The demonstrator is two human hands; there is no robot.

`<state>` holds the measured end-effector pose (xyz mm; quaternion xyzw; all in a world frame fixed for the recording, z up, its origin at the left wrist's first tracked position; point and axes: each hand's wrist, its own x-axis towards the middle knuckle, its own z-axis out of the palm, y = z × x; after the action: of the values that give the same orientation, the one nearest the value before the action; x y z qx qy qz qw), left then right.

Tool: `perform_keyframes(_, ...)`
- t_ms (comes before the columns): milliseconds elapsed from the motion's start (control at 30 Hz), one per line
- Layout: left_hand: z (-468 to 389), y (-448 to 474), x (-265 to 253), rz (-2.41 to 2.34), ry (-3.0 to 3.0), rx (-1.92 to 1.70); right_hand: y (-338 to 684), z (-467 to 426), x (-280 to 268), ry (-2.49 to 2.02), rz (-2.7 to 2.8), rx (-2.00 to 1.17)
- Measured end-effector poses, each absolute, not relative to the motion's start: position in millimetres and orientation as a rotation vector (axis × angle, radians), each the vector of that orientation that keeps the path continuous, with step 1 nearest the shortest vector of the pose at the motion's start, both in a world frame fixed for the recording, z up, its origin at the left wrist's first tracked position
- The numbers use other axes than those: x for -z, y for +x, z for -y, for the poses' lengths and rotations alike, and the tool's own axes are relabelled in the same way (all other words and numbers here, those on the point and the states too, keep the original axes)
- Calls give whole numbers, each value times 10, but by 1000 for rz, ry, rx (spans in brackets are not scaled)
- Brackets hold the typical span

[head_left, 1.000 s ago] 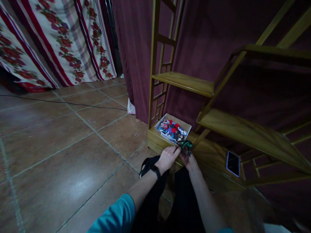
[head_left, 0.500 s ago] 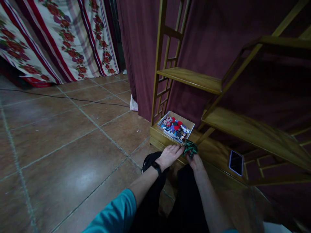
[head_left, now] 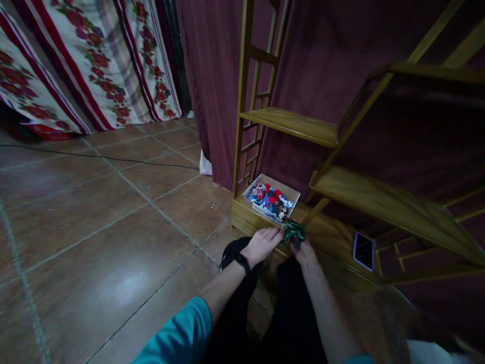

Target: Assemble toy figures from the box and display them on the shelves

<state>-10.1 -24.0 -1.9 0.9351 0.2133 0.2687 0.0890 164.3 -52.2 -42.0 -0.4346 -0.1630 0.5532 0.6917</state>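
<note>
Between my two hands is a small green and black figurine-like thing (head_left: 294, 231) with a brownish, spiky end; its exact kind is too small to make out. My left hand (head_left: 267, 240) pinches its left side with curled fingers. From below and to the right, my right hand (head_left: 302, 249) grips it, its fingers mostly hidden behind the thing. Just beyond stands a shallow open cardboard box (head_left: 288, 190), full of small red, blue, white and black toy-like pieces (head_left: 272, 199).
The box rests on the low base of a wooden shelf unit (head_left: 291, 121). A phone (head_left: 364, 251) lies farther right on that base. Slanted shelf boards (head_left: 394, 207) overhang the right side. A dark cable (head_left: 113, 155) crosses the tiled floor (head_left: 125, 242) at left.
The view has shifted slightly, so the shelf and phone sit a little farther left. Both hands still hold the green and black thing, which appears turned slightly.
</note>
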Motion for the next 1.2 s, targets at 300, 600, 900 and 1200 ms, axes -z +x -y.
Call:
perform_keyframes(300, 124, 1, 166, -847, 2447, -868, 1667, 500, 593, -923, 308, -1355)
perform_keyframes(600, -47, 64, 246, -1065, 2051, -913, 1641, 498, 591, -1011, 292, -1382)
perform_keyframes(900, -78, 90, 254, -1141, 2023, -863, 1612, 521, 586, -987, 321, -1348)
perform_keyframes(1200, -87, 94, 284, -1116, 1977, -912, 1537, 486, 648, -1096, 445, -1133)
